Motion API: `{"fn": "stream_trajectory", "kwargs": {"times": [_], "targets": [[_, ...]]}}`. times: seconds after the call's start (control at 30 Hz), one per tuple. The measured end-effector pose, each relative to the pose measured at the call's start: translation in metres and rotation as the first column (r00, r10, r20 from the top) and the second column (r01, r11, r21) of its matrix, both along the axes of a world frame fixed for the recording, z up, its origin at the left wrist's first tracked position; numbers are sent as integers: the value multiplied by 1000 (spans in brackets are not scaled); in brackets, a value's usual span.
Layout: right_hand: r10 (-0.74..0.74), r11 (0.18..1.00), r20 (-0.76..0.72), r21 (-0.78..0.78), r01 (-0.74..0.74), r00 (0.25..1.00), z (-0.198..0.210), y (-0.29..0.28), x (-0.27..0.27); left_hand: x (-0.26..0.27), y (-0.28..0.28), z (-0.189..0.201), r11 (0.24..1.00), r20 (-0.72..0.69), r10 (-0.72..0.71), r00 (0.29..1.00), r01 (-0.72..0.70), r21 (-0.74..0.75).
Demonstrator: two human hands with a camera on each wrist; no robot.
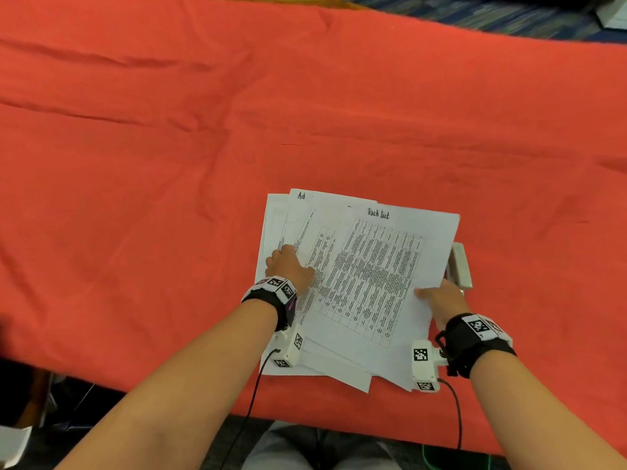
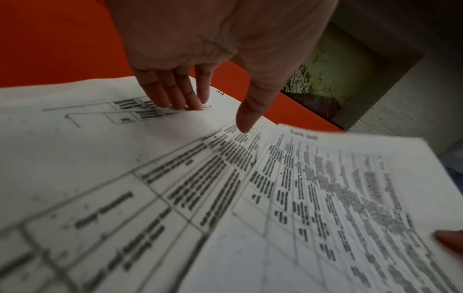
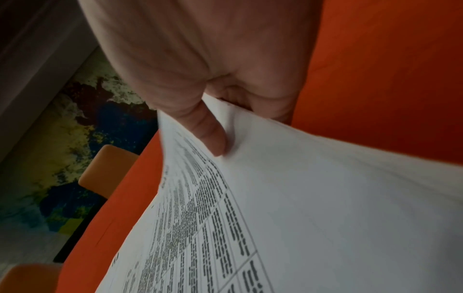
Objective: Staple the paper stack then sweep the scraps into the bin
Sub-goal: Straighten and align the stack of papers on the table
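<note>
A loosely fanned paper stack of printed tables lies on the red cloth near the table's front edge. My left hand rests on its left side. In the left wrist view its straight fingers press on the paper stack, with the left hand spread flat. My right hand pinches the stack's right edge. The right wrist view shows the right hand with its thumb on top of the lifted paper stack and its fingers underneath. A pale stapler lies just right of the stack, partly hidden by it.
The red cloth covers the whole table, with wide bare cloth to the left and beyond the papers. An orange chair and patterned carpet show past the far edge. The table's front edge runs just below my wrists. No bin or scraps are in view.
</note>
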State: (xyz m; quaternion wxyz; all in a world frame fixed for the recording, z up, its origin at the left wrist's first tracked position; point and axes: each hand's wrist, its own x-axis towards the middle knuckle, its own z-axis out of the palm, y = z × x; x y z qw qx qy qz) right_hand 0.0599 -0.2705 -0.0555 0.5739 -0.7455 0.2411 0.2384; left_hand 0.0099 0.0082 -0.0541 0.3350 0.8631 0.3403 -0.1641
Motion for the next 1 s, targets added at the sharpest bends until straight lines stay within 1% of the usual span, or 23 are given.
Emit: {"fn": "stream_trajectory", "kwargs": {"times": [0.1, 0.17, 0.27, 0.37, 0.43, 0.53, 0.63, 0.73, 0.8, 0.87, 1.0], "targets": [[51, 999, -4, -4, -51, 999, -4, 11, 0, 1, -2, 2, 997, -44, -39, 998, 36, -68], [47, 999, 9, -11, -47, 999, -6, 16, 1, 2, -5, 4, 994, -58, -65, 996, 59, -96], [31, 1000, -4, 3, -31, 1000, -4, 21, -1, 3, -9, 7, 995, -44, -57, 997, 53, -85], [72, 995, -27, 78, -70, 997, 1, 24, -3, 2, -11, 8, 995, -27, -68, 997, 66, -77], [101, 991, -12, 86, -100, 995, 3, 26, -3, -1, -10, 9, 992, -19, -85, 996, 83, -94], [161, 987, 77, -21, -160, 984, 3, 25, -1, -4, -7, 14, 993, 9, -51, 999, 52, -104], [178, 984, 174, -61, -170, 969, 10, 19, 0, -4, -2, 21, 989, 26, -3, 1000, 7, -149], [159, 987, 225, -23, -158, 961, 22, 14, 1, -2, 1, 30, 979, 72, 31, 997, -16, -205], [135, 988, 241, 44, -150, 961, 28, 14, 3, -1, 2, 37, 954, 113, 91, 989, -54, -294], [109, 985, 221, 110, -135, 969, 32, 17, 5, -1, 3, 43, 922, 145, 141, 979, -76, -379], [158, 971, 195, 149, -188, 968, 34, 25, 6, 1, 2, 50, 908, 207, 161, 965, -63, -415]]}}
